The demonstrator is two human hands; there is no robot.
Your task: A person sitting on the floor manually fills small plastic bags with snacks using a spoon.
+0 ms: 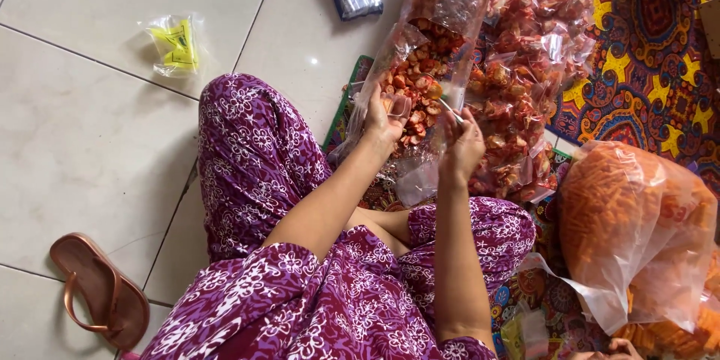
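- Our left hand [384,121] has its fingers closed on the mouth of a clear plastic bag [409,79] partly filled with red-orange snack chips.
- Our right hand [463,142] pinches a small spoon [448,105] at the bag's opening.
- Many filled packets [525,52] lie piled on the patterned mat [652,45]; this bag looks unsealed.

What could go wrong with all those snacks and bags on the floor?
The left hand holds open a clear bag of red chips while the right hand works a small scoop; chips might spill onto the mat. The packed bags are heaped loosely and could slide.
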